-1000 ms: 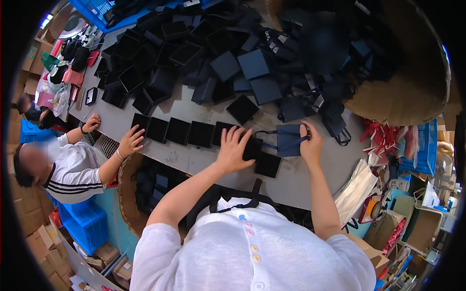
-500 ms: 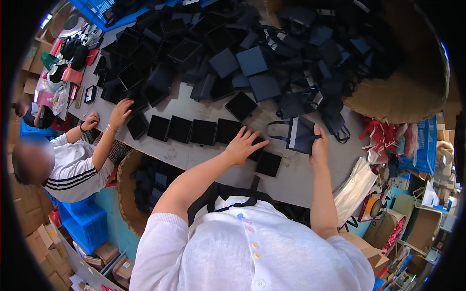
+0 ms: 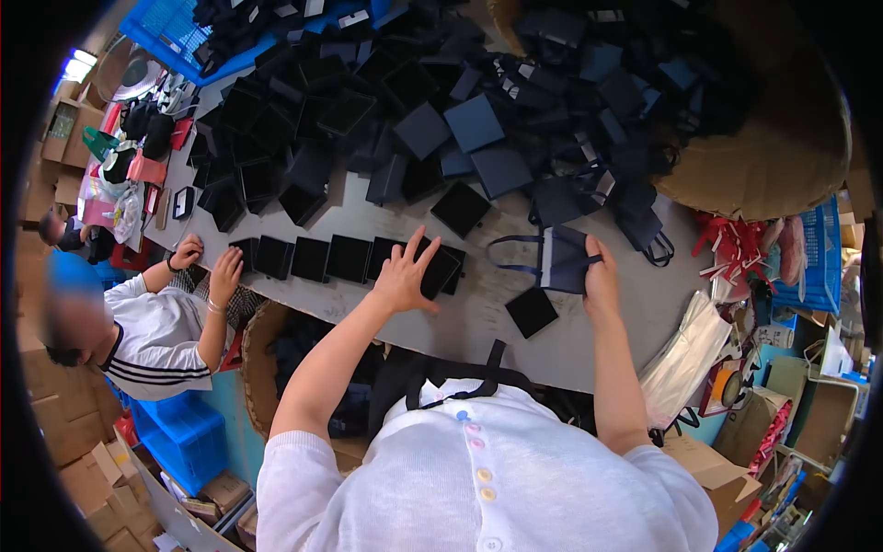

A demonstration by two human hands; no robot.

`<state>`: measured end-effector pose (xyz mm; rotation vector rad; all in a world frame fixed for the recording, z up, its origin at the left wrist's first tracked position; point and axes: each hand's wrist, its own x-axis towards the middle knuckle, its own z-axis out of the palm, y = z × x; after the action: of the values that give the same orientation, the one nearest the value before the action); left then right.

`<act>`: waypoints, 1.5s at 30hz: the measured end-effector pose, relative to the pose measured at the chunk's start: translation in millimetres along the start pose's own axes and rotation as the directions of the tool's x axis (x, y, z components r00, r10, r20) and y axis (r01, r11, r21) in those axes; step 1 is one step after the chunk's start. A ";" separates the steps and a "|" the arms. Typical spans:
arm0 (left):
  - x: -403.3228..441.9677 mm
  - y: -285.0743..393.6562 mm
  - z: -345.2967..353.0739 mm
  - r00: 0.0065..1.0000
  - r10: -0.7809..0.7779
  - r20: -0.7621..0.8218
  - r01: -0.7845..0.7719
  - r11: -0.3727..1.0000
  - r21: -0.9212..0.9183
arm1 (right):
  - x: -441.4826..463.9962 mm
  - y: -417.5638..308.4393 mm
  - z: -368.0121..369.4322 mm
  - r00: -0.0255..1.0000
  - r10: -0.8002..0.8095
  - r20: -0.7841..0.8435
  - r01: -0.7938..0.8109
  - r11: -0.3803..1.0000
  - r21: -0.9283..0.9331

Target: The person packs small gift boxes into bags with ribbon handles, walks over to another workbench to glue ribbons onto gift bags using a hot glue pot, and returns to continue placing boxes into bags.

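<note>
My left hand (image 3: 401, 276) lies with its fingers spread over the right end of a row of black open-topped boxes. Its fingers and thumb are against a tilted black box (image 3: 442, 276), partly covering it. My right hand (image 3: 602, 278) grips a small dark blue gift bag (image 3: 568, 259) by its right edge. The bag has a pale strip down it, and a dark handle loop sticks out to the left. A separate black box (image 3: 532, 313) sits below the bag, between my hands. Farther back lies another open black box (image 3: 460, 210).
Dark boxes and bags are heaped along the back of the grey table (image 3: 349, 299). A blue crate (image 3: 170, 35) stands at the back left, a large cardboard box (image 3: 773, 175) at the right. At left, a co-worker's hand (image 3: 225, 273) rests at the row's end.
My left hand has moved left, and the row of boxes sits farther left. The lone box below the bag lies farther right and turned. The co-worker's raised hand has come down to the row.
</note>
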<state>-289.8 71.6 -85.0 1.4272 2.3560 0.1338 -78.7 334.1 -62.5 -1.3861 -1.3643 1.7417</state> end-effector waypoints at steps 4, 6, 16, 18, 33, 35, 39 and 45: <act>9.6 -28.0 10.7 0.978 0.209 0.031 -0.209 0.978 0.005 | -6.5 -2.2 18.5 0.998 -0.005 0.064 0.008 0.999 -0.041; 5.9 -19.8 -3.8 0.987 0.109 -0.115 -0.122 0.987 -0.108 | -6.1 -3.5 22.3 0.993 0.007 0.114 -0.002 0.999 -0.046; -21.6 63.8 -83.0 0.960 -0.067 -0.271 -0.108 0.805 -0.583 | -32.1 -10.8 68.0 0.899 0.180 0.400 -0.235 0.968 0.092; -24.4 61.2 -77.5 0.983 -0.077 -0.164 -0.031 0.821 -0.571 | -34.7 -11.2 71.0 0.896 0.165 0.412 -0.207 0.977 0.059; -46.9 55.9 -66.9 0.986 -0.135 -0.092 0.071 0.862 -0.502 | -48.3 -6.8 87.0 0.843 -0.023 0.538 0.208 0.936 -0.285; -54.0 51.9 -73.3 0.983 -0.156 -0.099 0.078 0.836 -0.543 | -44.3 -4.3 86.9 0.833 0.004 0.554 0.145 0.963 -0.225; -57.7 50.8 -82.0 0.957 -0.227 -0.182 0.096 0.837 -0.538 | -45.1 -10.2 89.6 0.846 0.105 0.523 0.010 0.977 -0.212; -56.0 56.1 -72.0 0.971 -0.173 -0.162 0.062 0.844 -0.532 | -54.1 -4.5 91.4 0.810 0.277 0.516 -0.260 0.960 -0.107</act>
<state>-246.5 57.9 12.0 1.0324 2.2980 0.8603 -145.7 254.6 -40.1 -1.2042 -1.5245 2.4362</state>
